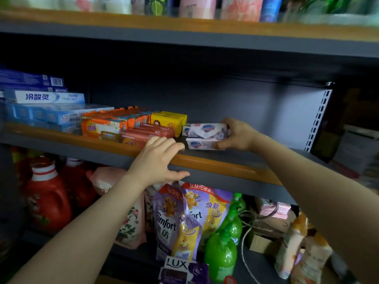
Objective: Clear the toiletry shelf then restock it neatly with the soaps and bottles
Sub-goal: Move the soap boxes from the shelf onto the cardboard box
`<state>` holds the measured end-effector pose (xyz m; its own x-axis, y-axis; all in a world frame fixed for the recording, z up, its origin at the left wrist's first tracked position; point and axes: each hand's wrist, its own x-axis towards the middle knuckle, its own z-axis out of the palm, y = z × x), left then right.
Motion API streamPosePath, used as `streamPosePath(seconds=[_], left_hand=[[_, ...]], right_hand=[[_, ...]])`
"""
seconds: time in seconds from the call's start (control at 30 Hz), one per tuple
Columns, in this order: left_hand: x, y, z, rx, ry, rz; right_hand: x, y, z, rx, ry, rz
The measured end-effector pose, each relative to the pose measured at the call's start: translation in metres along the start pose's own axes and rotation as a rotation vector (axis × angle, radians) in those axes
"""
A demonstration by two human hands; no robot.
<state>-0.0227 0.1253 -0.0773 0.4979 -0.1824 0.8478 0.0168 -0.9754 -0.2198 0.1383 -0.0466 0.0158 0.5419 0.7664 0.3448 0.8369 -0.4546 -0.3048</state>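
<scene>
Store shelving unit, dark grey metal w/ orange-brown wooden front lip [215, 163] on the middle shelf; perforated upright rail [319, 117] at the right end. Dim light, right half of the middle shelf bare. Blurred bottles on the shelf above.

Middle shelf, L to R: stacked blue-and-white toothpaste boxes [44, 97], a row of orange-wrapped soap bars [102, 125], red-wrapped soap bars [146, 133] in front, yellow soap boxes [169, 119] behind.

Shelf below: red plastic detergent jugs [48, 196], purple-yellow softener refill pouches [190, 218], green squeeze bottles [222, 249], a purple LUX soap box [180, 269] at the bottom edge.

Right hand [239, 135] grips a white-lilac wrapped soap bar [208, 130] by its right end, fingers on top, thumb under; it sits on a second matching bar [200, 144] lying on the shelf just right of the yellow boxes. Left hand [159, 160] is empty, fingers spread, palm over the lip, fingertips just beside the red bars & near the lower lilac bar.
</scene>
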Motion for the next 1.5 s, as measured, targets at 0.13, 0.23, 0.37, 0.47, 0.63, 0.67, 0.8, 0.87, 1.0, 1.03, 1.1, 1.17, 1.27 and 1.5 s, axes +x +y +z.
streamPosePath(seconds=[0.13, 0.23, 0.37, 0.47, 0.63, 0.67, 0.8, 0.87, 1.0, 1.03, 1.1, 1.17, 1.27, 1.5], left_hand=[[0.002, 0.003, -0.005, -0.144, -0.025, -0.089], [0.018, 0.03, -0.027, -0.534, 0.101, -0.374], [0.03, 0.072, -0.054, -1.025, 0.036, -0.59], [0.018, 0.084, -0.062, -1.094, -0.05, -0.544], [-0.004, 0.088, -0.069, -0.931, -0.049, -0.473], [-0.009, 0.089, -0.068, -0.881, -0.029, -0.474], [-0.028, 0.097, -0.059, -0.872, 0.078, -0.531], [-0.036, 0.101, -0.056, -0.836, 0.126, -0.553], [-0.044, 0.105, -0.058, -0.805, 0.184, -0.538], [-0.046, 0.106, -0.06, -0.816, 0.185, -0.537], [-0.049, 0.108, -0.068, -0.845, 0.176, -0.535], [-0.051, 0.11, -0.078, -0.819, 0.156, -0.518], [-0.052, 0.119, -0.092, -0.641, 0.145, -0.387], [-0.054, 0.131, -0.099, -0.538, 0.118, -0.303]], right_hand=[[-0.045, -0.004, -0.01, 0.286, 0.229, -0.139], [-0.085, -0.012, -0.013, 0.482, 0.245, -0.253], [-0.125, -0.017, -0.006, 0.611, 0.173, -0.349], [-0.142, -0.018, 0.002, 0.671, 0.111, -0.366], [-0.158, -0.016, 0.014, 0.641, 0.226, -0.367], [-0.161, -0.017, 0.017, 0.581, 0.304, -0.388], [-0.179, -0.031, 0.037, 0.213, 0.5, -0.678], [-0.186, -0.036, 0.048, 0.081, 0.554, -0.776], [-0.192, -0.036, 0.058, 0.107, 0.593, -0.785], [-0.192, -0.036, 0.058, 0.138, 0.591, -0.758], [-0.191, -0.032, 0.058, 0.172, 0.579, -0.674], [-0.19, -0.028, 0.06, 0.221, 0.544, -0.533], [-0.192, -0.023, 0.066, 0.498, 0.323, -0.272], [-0.197, -0.025, 0.085, 0.994, -0.005, -0.141]])
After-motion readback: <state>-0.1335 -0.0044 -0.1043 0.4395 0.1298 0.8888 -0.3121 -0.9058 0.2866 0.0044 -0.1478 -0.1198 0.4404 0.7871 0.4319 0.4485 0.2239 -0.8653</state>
